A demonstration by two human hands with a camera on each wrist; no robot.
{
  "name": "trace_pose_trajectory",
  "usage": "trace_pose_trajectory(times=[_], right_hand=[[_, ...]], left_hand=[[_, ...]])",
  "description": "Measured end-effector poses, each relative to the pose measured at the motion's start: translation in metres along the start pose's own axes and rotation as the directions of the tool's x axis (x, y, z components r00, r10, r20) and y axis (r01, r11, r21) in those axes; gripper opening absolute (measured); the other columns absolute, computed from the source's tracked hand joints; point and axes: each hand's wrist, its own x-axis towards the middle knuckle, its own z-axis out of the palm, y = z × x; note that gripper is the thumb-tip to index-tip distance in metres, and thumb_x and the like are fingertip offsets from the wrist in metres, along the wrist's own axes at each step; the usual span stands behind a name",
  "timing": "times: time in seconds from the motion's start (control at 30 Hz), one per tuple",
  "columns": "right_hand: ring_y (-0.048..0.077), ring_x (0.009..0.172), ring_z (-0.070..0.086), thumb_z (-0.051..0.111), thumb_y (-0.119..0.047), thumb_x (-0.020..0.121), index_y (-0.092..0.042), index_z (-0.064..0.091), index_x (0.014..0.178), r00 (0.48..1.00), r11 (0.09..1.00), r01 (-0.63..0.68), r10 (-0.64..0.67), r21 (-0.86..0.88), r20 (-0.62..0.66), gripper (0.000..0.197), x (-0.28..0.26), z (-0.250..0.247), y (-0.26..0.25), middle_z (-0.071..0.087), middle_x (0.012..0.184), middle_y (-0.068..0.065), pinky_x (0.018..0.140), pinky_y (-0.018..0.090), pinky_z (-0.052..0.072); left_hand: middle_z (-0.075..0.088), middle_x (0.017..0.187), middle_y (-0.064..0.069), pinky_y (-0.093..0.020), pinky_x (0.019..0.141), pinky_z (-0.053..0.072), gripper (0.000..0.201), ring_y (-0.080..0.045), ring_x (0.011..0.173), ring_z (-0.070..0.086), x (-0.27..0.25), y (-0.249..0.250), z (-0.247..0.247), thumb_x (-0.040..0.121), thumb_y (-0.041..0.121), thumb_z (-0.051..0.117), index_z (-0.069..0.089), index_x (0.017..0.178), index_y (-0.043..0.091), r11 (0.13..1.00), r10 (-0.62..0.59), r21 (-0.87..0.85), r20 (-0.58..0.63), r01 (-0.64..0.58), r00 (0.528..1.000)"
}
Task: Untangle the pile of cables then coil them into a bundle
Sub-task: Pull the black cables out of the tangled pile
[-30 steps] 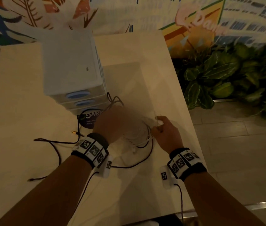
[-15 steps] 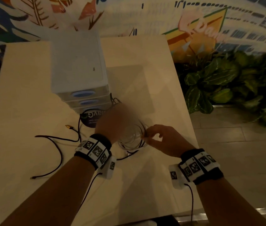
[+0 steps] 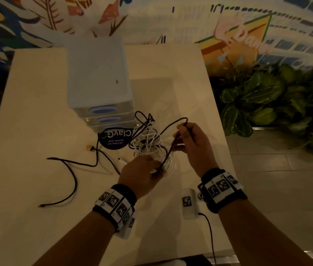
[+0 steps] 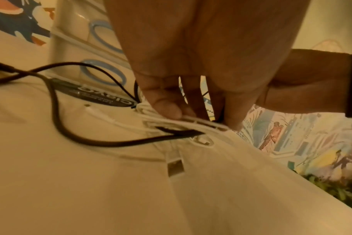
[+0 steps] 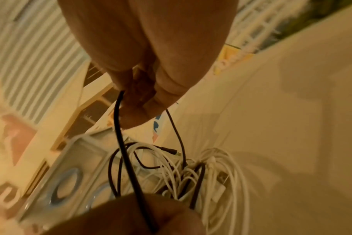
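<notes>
A tangle of white cables (image 3: 148, 143) with a black cable (image 3: 163, 131) threaded through it lies on the cream table (image 3: 36, 112), in front of the drawer unit. My left hand (image 3: 157, 170) sits at the pile's near edge, and in the left wrist view its fingers (image 4: 167, 108) pinch white strands (image 4: 193, 120) against the tabletop. A white USB plug (image 4: 175, 168) lies just below them. My right hand (image 3: 180, 133) pinches a raised loop of the black cable (image 5: 119, 130) above the white cable pile (image 5: 211, 174).
A grey drawer unit (image 3: 98, 77) stands behind the pile, with a round dark sticker (image 3: 113, 140) at its foot. A loose black cable (image 3: 71, 169) with an orange plug (image 3: 89, 147) trails across the table's left. Plants (image 3: 276, 104) stand beyond the table's right edge.
My left hand has drawn back from on top of the pile to its near edge. My right hand has let go of a white strand and now holds up a black cable loop.
</notes>
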Motion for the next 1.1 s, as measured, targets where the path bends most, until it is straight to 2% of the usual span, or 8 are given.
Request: trace_pose_trajectory(times=[0.13,0.23,0.3,0.53,0.63,0.73,1.0,1.1], right_hand=[[0.022,0.093,0.069,0.052,-0.038,0.103,-0.009,0.068,0.113,0.982,0.991,-0.105,0.116,-0.077,0.15,0.035,-0.007,-0.002,0.017,0.072,0.106,0.011,0.087,0.039,0.057],[0.006,0.097,0.066,0.07,-0.039,0.093,-0.043,0.073,0.101,0.949,0.896,0.093,0.053,-0.435,0.312,0.009,-0.025,-0.001,0.034,0.07,0.104,-0.013,0.086,0.028,0.053],[0.007,0.092,0.064,0.074,-0.034,0.091,-0.055,0.071,0.091,0.956,0.856,0.191,-0.051,-0.481,0.289,0.022,-0.03,0.002,0.035,0.068,0.098,-0.018,0.081,0.027,0.051],[0.024,0.082,0.07,0.044,-0.012,0.108,-0.011,0.056,0.106,0.985,0.984,0.134,-0.119,-0.12,0.127,0.012,-0.005,0.011,-0.009,0.074,0.094,0.004,0.076,0.034,0.058],[0.025,0.088,0.071,0.048,-0.03,0.107,-0.011,0.056,0.114,0.992,0.992,0.024,-0.008,-0.126,0.127,0.022,-0.002,0.009,-0.006,0.074,0.1,0.004,0.081,0.039,0.059],[0.008,0.098,0.069,0.064,-0.044,0.095,-0.03,0.066,0.111,0.946,0.877,0.049,0.113,-0.478,0.304,0.021,-0.013,0.008,0.015,0.073,0.104,-0.01,0.094,0.041,0.056],[0.001,0.093,0.069,0.054,-0.028,0.105,-0.028,0.055,0.111,0.93,0.833,0.213,-0.012,-0.51,0.368,0.007,-0.02,0.017,0.015,0.074,0.101,-0.013,0.081,0.015,0.05],[0.02,0.084,0.076,0.045,-0.02,0.108,-0.015,0.049,0.108,0.974,0.949,0.122,-0.057,-0.291,0.22,0.006,-0.016,0.018,0.008,0.075,0.093,0.004,0.081,0.035,0.059]], left_hand=[[0.068,0.101,0.012,-0.03,0.068,0.053,0.036,-0.013,0.09,0.063,-0.003,-0.008,0.001,0.095,0.061,0.05,0.074,0.104,0.036,0.996,-0.068,-0.064,-0.037,0.066,0.997],[0.068,0.106,0.01,-0.034,0.067,0.055,0.042,-0.015,0.09,0.065,-0.001,-0.009,-0.001,0.093,0.063,0.042,0.071,0.109,0.038,0.997,-0.05,-0.063,-0.058,0.046,0.997],[0.066,0.106,0.009,-0.034,0.065,0.055,0.044,-0.016,0.089,0.066,-0.002,-0.008,-0.003,0.089,0.062,0.04,0.071,0.105,0.035,0.996,-0.062,-0.062,-0.059,0.059,0.996],[0.06,0.1,0.007,-0.035,0.065,0.053,0.036,-0.019,0.089,0.06,-0.013,-0.021,0.003,0.092,0.055,0.048,0.071,0.1,0.028,0.991,-0.117,-0.066,0.011,0.117,0.993],[0.063,0.099,0.007,-0.036,0.065,0.052,0.057,-0.018,0.089,0.059,-0.015,-0.022,0.002,0.097,0.063,0.026,0.071,0.101,0.028,0.991,-0.096,-0.097,-0.001,0.095,0.995],[0.065,0.097,0.005,-0.036,0.066,0.05,0.061,-0.021,0.087,0.057,-0.016,-0.018,-0.007,0.095,0.061,0.02,0.071,0.101,0.027,0.994,-0.091,-0.056,-0.002,0.09,0.996],[0.063,0.105,0.011,-0.027,0.072,0.049,0.02,-0.014,0.092,0.06,-0.016,-0.021,-0.007,0.091,0.04,0.06,0.066,0.111,0.037,0.992,-0.079,-0.102,0.002,0.079,0.997],[0.063,0.115,0.007,-0.023,0.074,0.043,0.039,-0.018,0.099,0.061,-0.023,-0.029,-0.002,0.088,0.03,0.066,0.06,0.126,0.033,0.986,-0.117,-0.116,-0.003,0.115,0.993]])
